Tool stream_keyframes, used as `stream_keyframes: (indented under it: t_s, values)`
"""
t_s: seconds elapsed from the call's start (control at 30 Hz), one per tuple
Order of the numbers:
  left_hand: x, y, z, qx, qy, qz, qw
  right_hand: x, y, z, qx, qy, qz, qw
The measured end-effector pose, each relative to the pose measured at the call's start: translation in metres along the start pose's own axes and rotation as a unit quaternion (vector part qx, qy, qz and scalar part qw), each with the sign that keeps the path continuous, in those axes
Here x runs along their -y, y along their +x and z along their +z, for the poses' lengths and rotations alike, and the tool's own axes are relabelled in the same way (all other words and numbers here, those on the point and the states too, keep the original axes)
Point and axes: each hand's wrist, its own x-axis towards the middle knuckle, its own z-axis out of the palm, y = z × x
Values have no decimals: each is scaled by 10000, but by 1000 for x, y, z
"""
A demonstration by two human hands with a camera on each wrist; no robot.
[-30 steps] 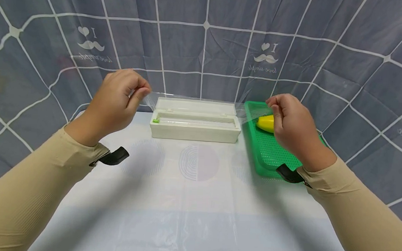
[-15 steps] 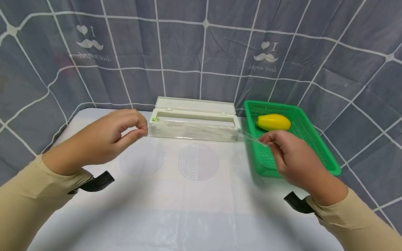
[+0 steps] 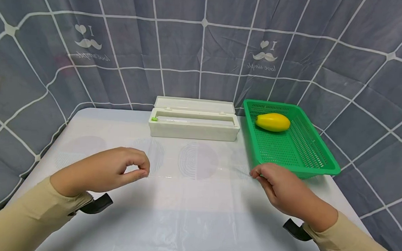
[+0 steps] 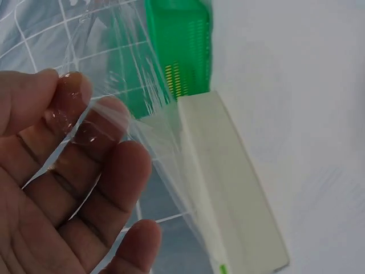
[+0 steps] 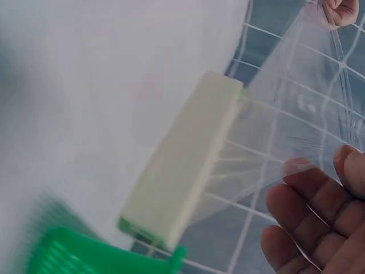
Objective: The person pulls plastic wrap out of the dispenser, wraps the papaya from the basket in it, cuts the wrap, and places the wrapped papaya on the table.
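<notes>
Between my two hands stretches a sheet of clear cling film point(image 3: 171, 177), barely visible over the white table in the head view. My left hand point(image 3: 106, 171) pinches one corner between thumb and index finger; its other fingers are loosely bent in the left wrist view. At the opposite corner, my right hand point(image 3: 286, 190) also pinches the film. Both wrist views show the film point(image 5: 302, 97) running from the fingers toward the white cling film box point(image 3: 194, 132). That box stands at the table's back with its lid raised and a small green piece at its left end.
A green perforated basket point(image 3: 304, 171) sits right of the box. Inside it lies a smooth yellow oblong fruit point(image 3: 272, 122). The white table point(image 3: 196, 223) has faint circle prints. Behind it hangs a grey curtain point(image 3: 178, 44) with white grid lines.
Both hands have come down and toward me from above the box, drawing the cling film forward over the table. The box, basket and fruit have stayed in place.
</notes>
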Motion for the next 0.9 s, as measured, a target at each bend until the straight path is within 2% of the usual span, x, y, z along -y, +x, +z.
stream_keyframes:
  t_s: [0.17,0.33,0.57,0.73,0.9]
  values:
    - [9,-2,19,353,-324,-183,9987,-2,-11,17,310,63,-10,9995]
    - [19,-4,38,564,-608,-403,9957,-6,-18,36,542,141,-120,9984]
    - [27,-8,63,728,-1014,-992,9872,-15,-26,59,494,37,-555,9972]
    - [32,-13,76,831,-886,-1261,9845,-16,-31,71,610,-108,-572,9964]
    - [33,-20,87,983,-193,-1009,9898,-15,-32,78,991,-126,-241,9947]
